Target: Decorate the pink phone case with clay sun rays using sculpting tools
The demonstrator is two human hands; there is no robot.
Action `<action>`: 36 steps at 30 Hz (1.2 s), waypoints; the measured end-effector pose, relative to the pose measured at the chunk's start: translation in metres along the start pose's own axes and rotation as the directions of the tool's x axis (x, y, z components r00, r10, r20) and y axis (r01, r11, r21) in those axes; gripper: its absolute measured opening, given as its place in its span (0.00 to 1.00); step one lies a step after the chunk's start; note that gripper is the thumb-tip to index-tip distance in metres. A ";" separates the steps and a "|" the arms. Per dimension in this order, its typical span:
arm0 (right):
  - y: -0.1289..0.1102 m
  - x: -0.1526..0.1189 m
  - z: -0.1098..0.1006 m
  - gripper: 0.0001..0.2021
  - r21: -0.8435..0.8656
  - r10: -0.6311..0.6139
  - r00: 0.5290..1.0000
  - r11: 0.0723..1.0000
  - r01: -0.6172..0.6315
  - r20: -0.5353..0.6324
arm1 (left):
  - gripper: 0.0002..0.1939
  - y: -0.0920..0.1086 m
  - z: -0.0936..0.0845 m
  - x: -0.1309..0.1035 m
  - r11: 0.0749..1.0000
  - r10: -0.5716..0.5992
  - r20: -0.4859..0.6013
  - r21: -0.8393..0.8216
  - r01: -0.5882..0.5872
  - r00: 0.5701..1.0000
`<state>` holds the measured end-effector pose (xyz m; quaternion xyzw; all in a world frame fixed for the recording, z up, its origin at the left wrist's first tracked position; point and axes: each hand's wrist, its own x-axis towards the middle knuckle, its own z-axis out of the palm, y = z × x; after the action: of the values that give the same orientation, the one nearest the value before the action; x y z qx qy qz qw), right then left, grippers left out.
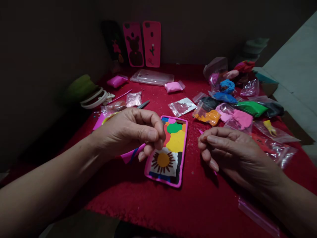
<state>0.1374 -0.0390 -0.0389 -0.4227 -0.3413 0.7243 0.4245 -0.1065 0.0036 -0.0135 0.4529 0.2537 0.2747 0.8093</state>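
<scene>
A pink-rimmed phone case (pixel 182 165) lies on the red cloth between my hands, covered with patches of coloured clay. On its lower part, an orange-centred flower with brown petals (pixel 163 160) sits on a white patch. My left hand (pixel 138 130) is held above the case's left edge, thumb and fingertips closed together; what they hold, if anything, is hidden. To the right of the case, my right hand (pixel 229 147) pinches a small brown bit of clay (pixel 204 138) between thumb and forefinger. A pink pointed strip (pixel 215 172) shows below its fingers.
Bags of coloured clay, including a green one (pixel 252 108) and an orange one (pixel 208 117), crowd the right side. Scissors (pixel 143 104) lie behind my left hand. Clear cases (pixel 152 77) lie farther back, with decorated cases (pixel 152 43) propped against the wall.
</scene>
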 end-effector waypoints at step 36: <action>0.000 -0.002 -0.001 0.05 -0.003 0.008 1.000 1.000 -0.008 0.012 | 0.03 0.003 0.005 0.001 0.996 0.012 -0.101 0.086 -0.004 0.995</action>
<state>0.1386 -0.0407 -0.0391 -0.4201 -0.3434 0.7280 0.4190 -0.1035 0.0027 -0.0091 0.4738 0.3043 0.2893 0.7741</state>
